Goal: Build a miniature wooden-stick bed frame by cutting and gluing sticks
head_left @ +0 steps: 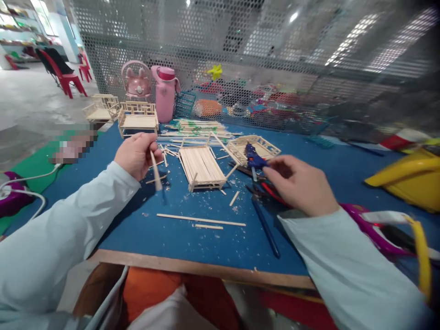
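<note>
My left hand (139, 156) pinches a thin wooden stick (156, 172), which points down over the mat. My right hand (299, 183) has its thumb and fingers closed at the end of a dark blue tool (255, 158) that looks like a small glue gun. Between the hands sits a small slatted wooden model (202, 165) with short legs and posts. Behind the blue tool lies a railed wooden frame (266, 147). Pliers with a blue handle (266, 229) and a red handle (275, 192) are under and beside my right hand. A long stick (201, 220) and a short stick (209, 227) lie in front.
Small wooden chair models (138, 121) stand at the back left, by a pink bottle (165, 94). Bundled sticks (195, 127) lie behind. Purple tape-like gear (367, 224) and a yellow dustpan-like piece (409, 178) are at right. A perforated metal screen (206, 41) rises behind the blue table (137, 238).
</note>
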Motion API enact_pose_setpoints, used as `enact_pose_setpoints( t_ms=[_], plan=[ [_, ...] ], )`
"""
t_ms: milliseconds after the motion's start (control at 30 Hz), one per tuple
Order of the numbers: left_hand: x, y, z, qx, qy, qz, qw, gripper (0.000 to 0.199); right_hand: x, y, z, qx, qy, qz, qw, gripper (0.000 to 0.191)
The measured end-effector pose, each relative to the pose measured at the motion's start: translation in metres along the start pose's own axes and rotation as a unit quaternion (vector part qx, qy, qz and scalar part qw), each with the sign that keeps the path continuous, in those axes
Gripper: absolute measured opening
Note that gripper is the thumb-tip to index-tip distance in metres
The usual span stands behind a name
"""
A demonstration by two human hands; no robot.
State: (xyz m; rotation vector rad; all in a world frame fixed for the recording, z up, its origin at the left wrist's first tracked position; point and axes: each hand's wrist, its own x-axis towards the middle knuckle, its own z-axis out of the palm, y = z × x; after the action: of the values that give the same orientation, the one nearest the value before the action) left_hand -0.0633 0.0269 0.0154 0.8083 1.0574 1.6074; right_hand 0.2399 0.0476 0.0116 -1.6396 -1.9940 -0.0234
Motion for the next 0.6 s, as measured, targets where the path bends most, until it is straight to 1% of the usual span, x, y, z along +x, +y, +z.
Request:
enact_pose_setpoints(
  t_ms=[33, 100, 167, 200, 300, 367, 433, 500, 567, 600],
  plan=[
    [0.000, 0.001, 0.000, 0.008, -0.018, -0.029, 0.999, 0.022, -0.003, 0.008, -0.002, -0.076, -0.055, 0.002, 0.996, 0.022],
    [-0.003, -0.001, 0.002, 0.054, -0.039, -0.069, 0.995, 0.029, -0.009, 0.025, -0.004, -0.173, -0.137, -0.002, 0.975, 0.034],
    [-0.006, -0.007, 0.005, 0.125, -0.044, -0.091, 0.987, 0.032, -0.014, 0.039, -0.002, -0.206, -0.190, -0.025, 0.960, 0.040],
    [-0.008, -0.010, 0.007, 0.163, -0.045, -0.102, 0.980, 0.031, -0.015, 0.045, -0.001, -0.208, -0.205, -0.039, 0.955, 0.041],
    [-0.008, -0.023, 0.012, 0.255, -0.060, -0.154, 0.953, 0.021, -0.015, 0.053, -0.001, -0.192, -0.223, -0.067, 0.953, 0.041],
    [-0.002, -0.029, 0.016, 0.280, -0.072, -0.187, 0.939, 0.017, -0.014, 0.053, -0.004, -0.181, -0.230, -0.063, 0.954, 0.040],
    [0.005, -0.033, 0.020, 0.275, -0.084, -0.222, 0.932, 0.019, -0.011, 0.053, -0.007, -0.180, -0.229, -0.051, 0.955, 0.038],
    [0.014, -0.036, 0.024, 0.265, -0.086, -0.255, 0.926, 0.021, -0.008, 0.055, -0.007, -0.201, -0.207, -0.044, 0.956, 0.038],
    [0.021, -0.037, 0.028, 0.258, -0.084, -0.275, 0.922, 0.022, -0.004, 0.058, -0.004, -0.215, -0.194, -0.050, 0.956, 0.044],
    [0.023, -0.038, 0.030, 0.254, -0.084, -0.280, 0.922, 0.023, -0.001, 0.060, -0.003, -0.212, -0.201, -0.054, 0.955, 0.049]
  ],
)
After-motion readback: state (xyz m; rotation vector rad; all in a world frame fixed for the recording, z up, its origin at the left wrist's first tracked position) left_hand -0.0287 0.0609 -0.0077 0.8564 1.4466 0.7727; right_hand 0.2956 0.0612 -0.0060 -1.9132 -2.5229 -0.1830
